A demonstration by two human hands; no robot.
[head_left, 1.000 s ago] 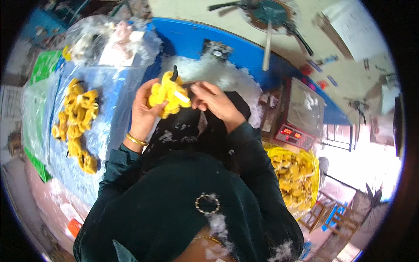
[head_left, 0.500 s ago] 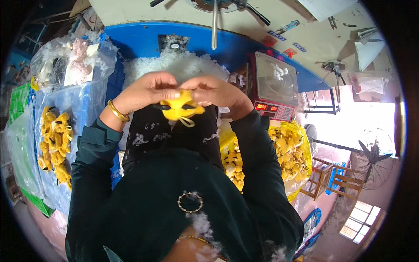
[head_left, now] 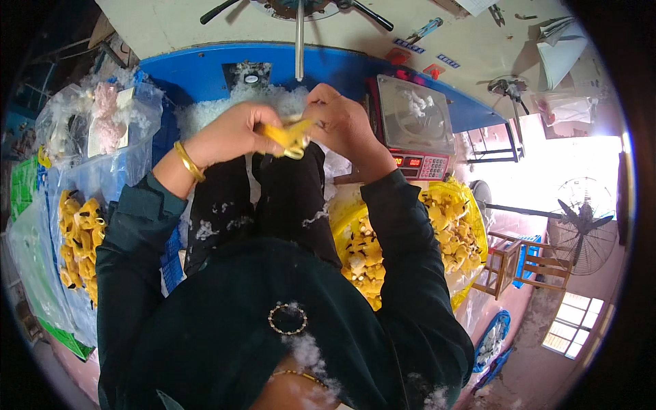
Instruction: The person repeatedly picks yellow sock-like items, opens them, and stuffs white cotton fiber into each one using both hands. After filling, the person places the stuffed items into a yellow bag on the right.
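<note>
Above my lap is a small yellow plush toy piece (head_left: pixel 281 139) with a pale loop hanging from it, slightly blurred. My left hand (head_left: pixel 240 134) grips one side of it between thumb and fingers. Closed on its opposite end is my right hand (head_left: pixel 344 124), its fingertips bunched at the edge. Both hands hover in front of a heap of white fluffy stuffing (head_left: pixel 205 115), partly hiding it. Whether stuffing is inside the piece cannot be seen.
Yellow plush pieces (head_left: pixel 80 242) lie on plastic sheeting at left. More pieces fill a yellow bag (head_left: pixel 471 290) at right, beside a digital scale (head_left: pixel 415 113). A blue-fronted machine (head_left: pixel 184 61) with a metal rod (head_left: pixel 299 41) stands ahead. A fan (head_left: pixel 581 225) is far right.
The plush piece has gone from facing me spread flat to turned and folded. My right hand has lifted and closed at its end; the view has shifted slightly.
</note>
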